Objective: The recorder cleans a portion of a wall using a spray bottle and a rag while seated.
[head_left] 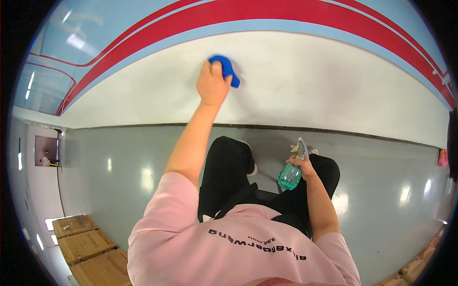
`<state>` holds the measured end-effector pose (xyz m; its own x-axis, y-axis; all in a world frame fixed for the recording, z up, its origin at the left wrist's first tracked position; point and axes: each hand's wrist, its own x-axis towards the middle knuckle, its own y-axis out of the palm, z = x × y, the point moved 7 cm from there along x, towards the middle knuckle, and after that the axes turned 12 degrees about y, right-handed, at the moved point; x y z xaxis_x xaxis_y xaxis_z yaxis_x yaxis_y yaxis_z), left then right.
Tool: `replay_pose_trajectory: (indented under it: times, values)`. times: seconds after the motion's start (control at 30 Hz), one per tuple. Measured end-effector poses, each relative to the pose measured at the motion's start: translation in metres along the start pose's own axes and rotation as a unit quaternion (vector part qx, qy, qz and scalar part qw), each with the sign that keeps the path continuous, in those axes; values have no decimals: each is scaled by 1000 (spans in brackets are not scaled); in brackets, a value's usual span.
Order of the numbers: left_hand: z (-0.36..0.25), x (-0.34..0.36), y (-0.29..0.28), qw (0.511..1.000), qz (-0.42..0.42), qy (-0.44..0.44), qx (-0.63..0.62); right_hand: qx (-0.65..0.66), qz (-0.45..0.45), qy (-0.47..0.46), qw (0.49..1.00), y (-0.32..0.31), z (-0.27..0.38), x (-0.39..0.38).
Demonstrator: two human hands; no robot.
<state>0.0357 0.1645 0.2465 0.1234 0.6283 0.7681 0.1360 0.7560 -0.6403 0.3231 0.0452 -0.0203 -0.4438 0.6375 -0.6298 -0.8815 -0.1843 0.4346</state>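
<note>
My left hand (213,83) is closed around a bunched blue cloth (224,66) and presses it against a white wall panel (296,76), left of its middle. The arm is stretched out forward. Lower down, in front of my right knee, my right hand (302,163) grips a spray bottle (289,176) by its neck. The bottle has a clear green ribbed body and a pale spray head, and it is held apart from the wall.
Red and light-blue bands (267,12) run across the wall above the white part. A dark strip (267,127) marks where it meets the glossy grey floor (124,162). Brown boxes (93,243) stand at the lower left. A pink item (443,157) lies at the far right.
</note>
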Motion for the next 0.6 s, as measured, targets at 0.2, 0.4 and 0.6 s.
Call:
replay_pose_trajectory:
  times: [0.2, 0.4, 0.6]
  values:
    - [0, -106, 90, 952, 300, 32, 39, -22, -5, 3, 1000, -1, -4, 1]
    - [1, -58, 34, 972, 232, 13, 23, -11, 7, -11, 1000, -3, -5, -2]
    - [26, 22, -43, 994, 25, 1, 103, 9, 14, -12, 1000, -4, -4, -3]
